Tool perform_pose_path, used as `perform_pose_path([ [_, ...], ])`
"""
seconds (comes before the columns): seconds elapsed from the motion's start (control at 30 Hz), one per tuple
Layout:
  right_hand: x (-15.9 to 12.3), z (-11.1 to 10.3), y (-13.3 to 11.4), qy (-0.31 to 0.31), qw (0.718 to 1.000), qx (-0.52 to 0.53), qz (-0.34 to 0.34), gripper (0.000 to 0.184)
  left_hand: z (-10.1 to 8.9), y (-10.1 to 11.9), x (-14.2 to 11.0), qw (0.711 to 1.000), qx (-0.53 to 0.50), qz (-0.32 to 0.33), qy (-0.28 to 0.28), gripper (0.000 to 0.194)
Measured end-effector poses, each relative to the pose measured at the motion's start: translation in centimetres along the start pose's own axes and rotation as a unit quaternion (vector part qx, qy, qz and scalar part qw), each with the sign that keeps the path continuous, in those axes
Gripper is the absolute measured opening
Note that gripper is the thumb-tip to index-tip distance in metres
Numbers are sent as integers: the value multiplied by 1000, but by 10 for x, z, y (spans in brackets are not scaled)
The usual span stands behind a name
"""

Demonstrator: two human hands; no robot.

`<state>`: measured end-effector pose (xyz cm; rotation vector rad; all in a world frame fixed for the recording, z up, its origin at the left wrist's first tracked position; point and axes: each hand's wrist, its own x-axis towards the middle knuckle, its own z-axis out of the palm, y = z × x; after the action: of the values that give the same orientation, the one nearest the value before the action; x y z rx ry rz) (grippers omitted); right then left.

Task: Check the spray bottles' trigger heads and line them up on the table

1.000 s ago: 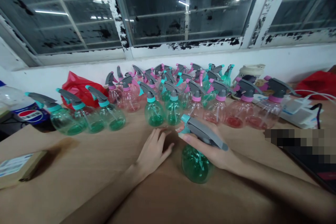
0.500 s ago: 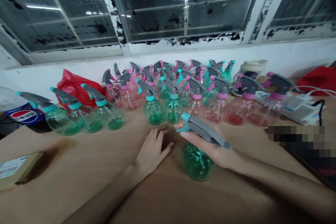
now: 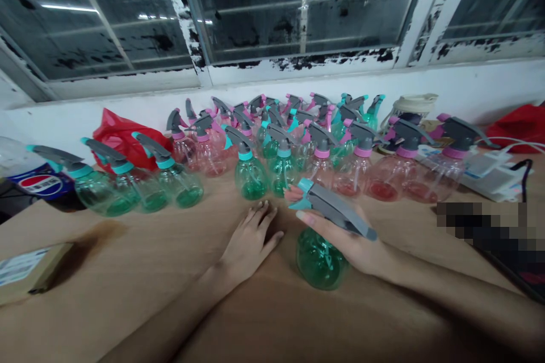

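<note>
My right hand (image 3: 347,241) is wrapped round the neck of a green spray bottle (image 3: 319,266) with a grey and turquoise trigger head. The bottle is at the front middle, its head slanting down to the right; whether its base touches the table I cannot tell. To its left my left hand (image 3: 250,238) lies palm down on the wooden table (image 3: 140,283), fingers stretched and holding nothing. Just beyond its fingertips stand two green spray bottles, the nearer one (image 3: 251,178) upright. Right of these is a row of pink spray bottles (image 3: 385,181) with grey and pink heads.
Three green spray bottles (image 3: 147,190) lean at the left beside a Pepsi bottle (image 3: 42,184) and a red plastic bag (image 3: 128,136). A small cardboard box (image 3: 38,269) lies front left. White power strips (image 3: 485,176) and a dark, partly pixelated object (image 3: 506,261) lie at right.
The view has shifted slightly. The fingers of my left hand have spread a little more on the table. My right hand keeps its grip on the green spray bottle, almost unmoved.
</note>
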<state>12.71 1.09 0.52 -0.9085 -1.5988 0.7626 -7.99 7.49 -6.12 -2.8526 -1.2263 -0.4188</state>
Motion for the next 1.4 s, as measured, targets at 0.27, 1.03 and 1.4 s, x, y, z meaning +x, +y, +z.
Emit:
perform_pose_path([
  [0.27, 2, 1, -1, 4, 1000, -11, 6, 23, -2, 0, -1, 1000, 10, 6, -26, 47],
  [1.03, 2, -1, -7, 10, 999, -37, 14, 23, -1, 1, -2, 1000, 21, 5, 6, 47],
  [1.4, -2, -4, -1, 6, 998, -65, 6, 23, 0, 2, 0, 999, 31, 4, -12, 48],
])
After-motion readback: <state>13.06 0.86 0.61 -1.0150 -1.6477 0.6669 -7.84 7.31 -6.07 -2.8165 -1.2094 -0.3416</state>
